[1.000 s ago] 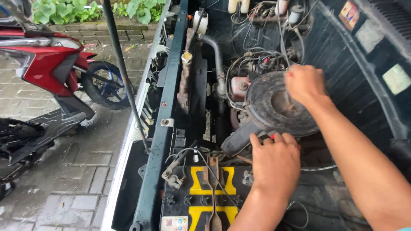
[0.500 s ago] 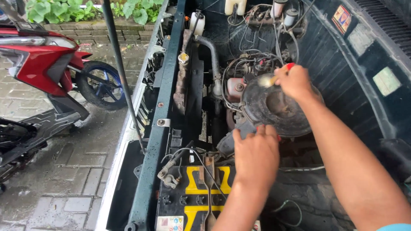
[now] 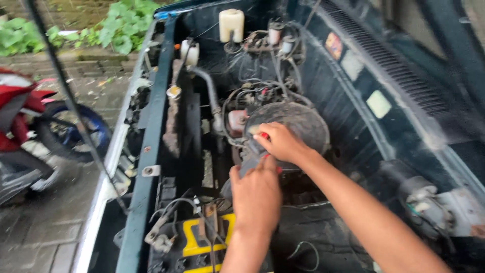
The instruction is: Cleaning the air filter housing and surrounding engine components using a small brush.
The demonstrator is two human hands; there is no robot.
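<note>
I look down into an open car engine bay. A round, dusty black air cleaner housing (image 3: 298, 124) sits in the middle. My right hand (image 3: 280, 141) rests on its near left rim, fingers curled, with something small and red at the fingertips. My left hand (image 3: 256, 194) lies just below it on the housing's snout, fingers pointing up and nearly touching the right hand. Whether either hand holds a tool I cannot tell; the frame is blurred.
A black and yellow battery (image 3: 202, 240) with cables sits near the front edge. A radiator hose (image 3: 209, 96), a white reservoir (image 3: 231, 24) and wiring lie behind. A hood prop rod (image 3: 70, 101) slants at left. A red motorbike (image 3: 30, 126) stands on the paving.
My right hand has slid from the far side of the air cleaner housing to its near left rim. My left hand has moved up toward it. The view has shifted closer.
</note>
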